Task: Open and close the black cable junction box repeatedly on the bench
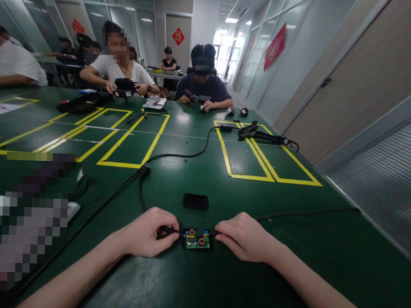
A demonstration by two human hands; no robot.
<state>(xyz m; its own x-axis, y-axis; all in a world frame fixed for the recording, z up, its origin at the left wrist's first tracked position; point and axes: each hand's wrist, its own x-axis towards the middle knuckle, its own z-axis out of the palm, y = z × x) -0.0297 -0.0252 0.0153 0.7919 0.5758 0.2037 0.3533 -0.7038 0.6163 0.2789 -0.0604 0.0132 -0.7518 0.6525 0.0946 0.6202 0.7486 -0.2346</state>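
Circuit board (194,242), green table (174,184), glass partitions (296,63)

We see a green tabletop (170,188) marked with yellow tape outlines (252,178). On it we find a small black casing half (195,201) near the middle, a dark cable (307,213) running toward the right edge, a black cord (178,155) winding toward the far side, a black bundle (268,137) across the right-hand outlines and, farther off, a white device (155,105) and a black tray (82,103)
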